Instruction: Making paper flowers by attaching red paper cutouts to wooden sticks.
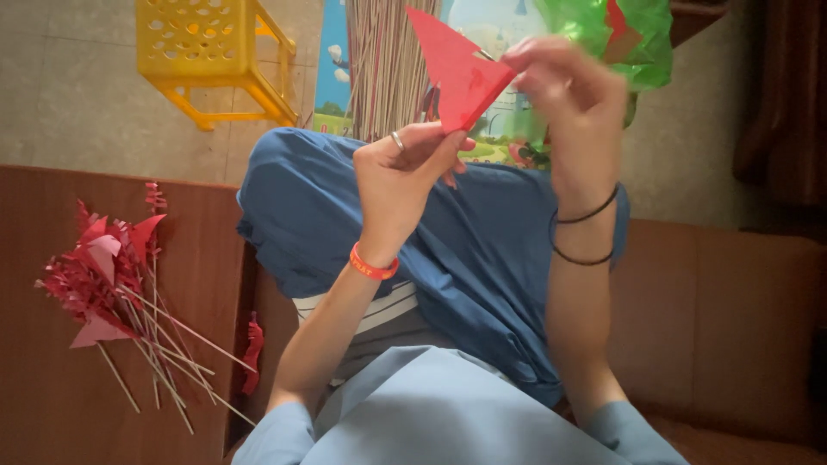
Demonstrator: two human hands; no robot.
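A red triangular piece of paper is held up in front of me by both hands. My left hand, with a ring and an orange wristband, pinches its lower corner. My right hand, with two black bands on the wrist, grips its right edge between fingers and thumb. A thin stick seems to lie along the paper near my right fingers. My knees, covered in blue cloth, lie below the hands.
A pile of red paper flags on thin sticks lies on the brown wooden surface at left. A bundle of plain sticks stands ahead, beside a yellow plastic stool and a green plastic bag.
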